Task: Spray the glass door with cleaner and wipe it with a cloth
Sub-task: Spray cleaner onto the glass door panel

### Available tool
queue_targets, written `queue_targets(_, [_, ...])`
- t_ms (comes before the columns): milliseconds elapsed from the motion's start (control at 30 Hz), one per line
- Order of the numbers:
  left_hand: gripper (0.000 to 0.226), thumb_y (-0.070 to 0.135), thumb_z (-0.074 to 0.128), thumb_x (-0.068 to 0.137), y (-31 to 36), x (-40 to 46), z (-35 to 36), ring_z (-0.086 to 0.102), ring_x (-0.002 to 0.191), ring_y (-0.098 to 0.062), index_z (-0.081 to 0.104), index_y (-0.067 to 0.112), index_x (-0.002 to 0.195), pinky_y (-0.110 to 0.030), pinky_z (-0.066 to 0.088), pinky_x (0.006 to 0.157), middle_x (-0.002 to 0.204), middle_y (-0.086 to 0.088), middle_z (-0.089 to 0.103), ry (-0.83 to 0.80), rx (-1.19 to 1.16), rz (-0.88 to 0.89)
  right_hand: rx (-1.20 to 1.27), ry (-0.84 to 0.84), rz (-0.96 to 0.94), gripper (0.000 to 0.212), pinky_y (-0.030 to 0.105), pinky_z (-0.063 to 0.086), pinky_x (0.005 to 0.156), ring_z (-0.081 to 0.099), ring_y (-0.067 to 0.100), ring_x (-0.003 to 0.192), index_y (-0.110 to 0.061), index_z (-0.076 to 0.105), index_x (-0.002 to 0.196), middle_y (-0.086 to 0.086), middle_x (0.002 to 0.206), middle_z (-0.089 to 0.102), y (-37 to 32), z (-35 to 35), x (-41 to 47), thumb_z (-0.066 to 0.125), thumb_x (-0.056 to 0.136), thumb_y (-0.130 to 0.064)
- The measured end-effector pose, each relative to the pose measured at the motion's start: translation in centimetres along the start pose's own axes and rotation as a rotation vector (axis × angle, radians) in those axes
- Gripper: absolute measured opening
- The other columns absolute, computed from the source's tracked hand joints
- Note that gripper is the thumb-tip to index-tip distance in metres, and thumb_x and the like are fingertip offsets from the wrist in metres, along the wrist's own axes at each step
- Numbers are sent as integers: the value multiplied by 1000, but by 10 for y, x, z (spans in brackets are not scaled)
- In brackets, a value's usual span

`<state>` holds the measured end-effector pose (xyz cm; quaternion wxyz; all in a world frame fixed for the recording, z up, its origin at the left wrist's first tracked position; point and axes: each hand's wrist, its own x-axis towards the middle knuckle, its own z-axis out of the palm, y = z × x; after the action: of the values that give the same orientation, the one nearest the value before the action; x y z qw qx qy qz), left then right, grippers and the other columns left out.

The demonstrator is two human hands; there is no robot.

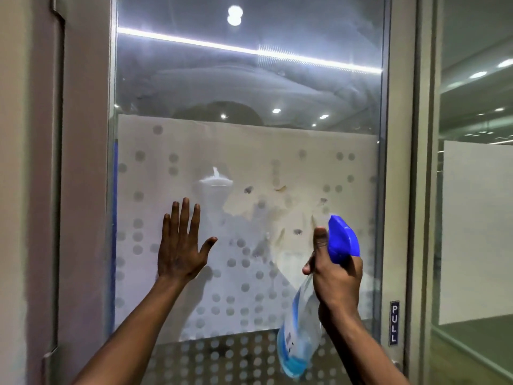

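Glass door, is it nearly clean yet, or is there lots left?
Lots left. The glass door looks misty and smeary, perhaps already sprayed, with dark spots showing. The right hand holds the spray bottle aimed at it; the left hand presses flat. No cloth is in view, so wiping remains.

1. A grey wall stands on the left, with a darker recessed panel near its edge.
2. A pale metal frame runs upright right of centre and carries a small dark "PULL" sign.
3. Far right, a glass partition shows ceiling lights and a white frosted panel.
4. Low on the right, a strip of greenish floor shows.
5. A bright strip light and round spots glare in reflection overhead.
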<state>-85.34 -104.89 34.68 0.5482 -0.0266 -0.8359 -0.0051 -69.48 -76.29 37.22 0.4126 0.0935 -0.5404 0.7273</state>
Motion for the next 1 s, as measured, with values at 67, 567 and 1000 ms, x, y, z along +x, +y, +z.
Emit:
queue_targets(67, [88, 65, 32, 96, 0, 0, 1, -6, 159, -31, 3, 14, 162, -54, 10, 129, 171, -11, -7, 8, -6, 5, 22, 73, -9, 35, 31, 47, 61, 53, 12, 42, -27, 66, 68, -2, 49, 57, -3, -4, 12, 68, 84, -58])
queue_targets(567, [88, 66, 30, 96, 2, 0, 2, -6, 159, -31, 2, 15, 162, -53, 9, 129, 172, -11, -5, 13, -14, 2, 32, -124, -41, 30, 22, 51, 53, 57, 14, 48, -19, 70, 92, 3, 76, 72, -8, 10, 24, 72, 85, -48])
queue_targets(1000, [89, 66, 35, 96, -1, 1, 0, -6, 159, -31, 1, 16, 162, -51, 7, 130, 172, -10, -7, -15, -8, -4, -52, -375, -32, 49, 35, 56, 56, 63, 15, 49, -9, 68, 90, 2, 67, 70, -11, 73, -6, 72, 80, -56])
